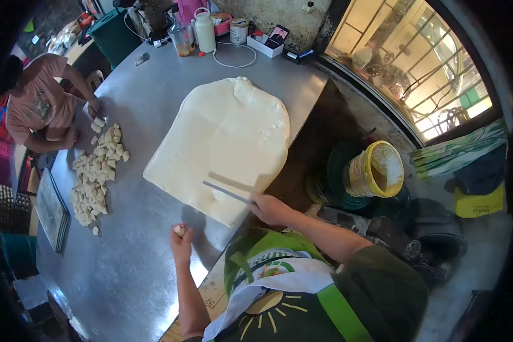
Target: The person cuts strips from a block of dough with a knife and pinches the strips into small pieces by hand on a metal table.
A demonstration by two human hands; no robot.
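Note:
A large, thick slab of pale dough (216, 131) lies spread on the metal table. My right hand (269, 210) is closed around the handle end of a long flat knife (227, 191). Its blade reaches left over the near part of the slab and casts a shadow on the dough. Left of the slab's near corner, my left hand (182, 244) is closed over the table, with a small pale dough piece (180, 229) showing between the fingers. The knife's handle is hidden by my fingers.
A heap of cut dough pieces (91, 188) lies on the metal table (137, 251). Across it, a person (48, 105) has both hands near the heap. Trays (51, 211) lean at the left edge. Bottles (205, 31) stand at the back; a yellow-rimmed bucket (356, 176) is right.

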